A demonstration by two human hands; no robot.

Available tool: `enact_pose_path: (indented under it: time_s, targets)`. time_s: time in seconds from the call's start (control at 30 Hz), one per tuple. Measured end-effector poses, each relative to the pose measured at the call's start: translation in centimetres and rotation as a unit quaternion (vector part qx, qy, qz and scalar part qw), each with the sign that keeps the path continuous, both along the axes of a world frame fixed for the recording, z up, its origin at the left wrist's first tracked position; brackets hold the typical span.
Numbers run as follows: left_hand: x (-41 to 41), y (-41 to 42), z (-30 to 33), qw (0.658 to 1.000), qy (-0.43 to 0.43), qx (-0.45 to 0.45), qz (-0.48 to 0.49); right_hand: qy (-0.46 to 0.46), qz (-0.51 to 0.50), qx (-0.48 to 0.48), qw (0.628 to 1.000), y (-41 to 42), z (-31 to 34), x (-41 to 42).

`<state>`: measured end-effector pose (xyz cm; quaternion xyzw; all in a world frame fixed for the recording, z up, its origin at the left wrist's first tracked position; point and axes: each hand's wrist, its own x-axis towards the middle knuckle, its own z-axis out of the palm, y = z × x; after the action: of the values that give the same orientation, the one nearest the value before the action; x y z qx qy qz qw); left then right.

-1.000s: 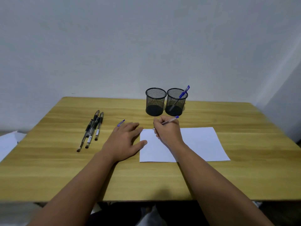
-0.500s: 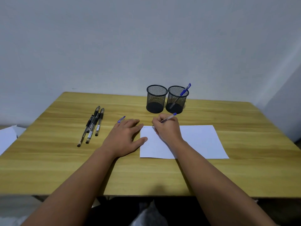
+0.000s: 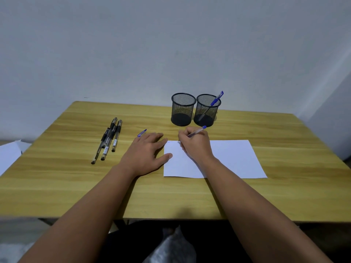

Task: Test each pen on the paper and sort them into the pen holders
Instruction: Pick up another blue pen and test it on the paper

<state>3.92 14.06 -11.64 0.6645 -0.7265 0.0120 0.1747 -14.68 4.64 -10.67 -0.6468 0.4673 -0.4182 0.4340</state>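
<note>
My right hand (image 3: 195, 147) grips a blue pen (image 3: 197, 131), its tip hidden behind my fingers at the top left corner of the white paper (image 3: 233, 158). A faint blue mark shows on the paper near that corner. My left hand (image 3: 146, 154) lies flat on the table, fingers spread, its thumb resting on the paper's left edge. A blue pen cap (image 3: 142, 133) lies just beyond my left fingers. Three black pens (image 3: 109, 139) lie together at the left. Two black mesh holders stand at the back: the left holder (image 3: 182, 109) is empty, the right holder (image 3: 207, 110) has one blue pen (image 3: 215, 100).
The wooden table (image 3: 76, 186) reaches the white wall behind the holders. A white sheet (image 3: 8, 154) lies off the table's left side. Dark clothing shows below the near edge.
The view has tilted slightly. My right hand has shifted a little along the paper's top left corner with the pen. My left hand stays in place.
</note>
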Motion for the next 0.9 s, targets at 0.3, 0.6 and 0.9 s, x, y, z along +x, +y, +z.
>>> enact_pose_path:
  time_s: [0.3,0.6,0.9]
  targets:
    - [0.0,-0.03,0.04,1.0,0.003,-0.001,-0.002,-0.104,-0.021,0.01,0.994,0.13,0.64,-0.06]
    - [-0.01,0.0,0.1,1.0,0.017,-0.009,-0.004,-0.04,-0.034,-0.005,0.999,-0.16,0.19,-0.14]
    - [0.18,-0.07,0.03,0.999,0.03,-0.013,-0.002,0.022,-0.045,-0.031,0.998,-0.22,0.07,0.07]
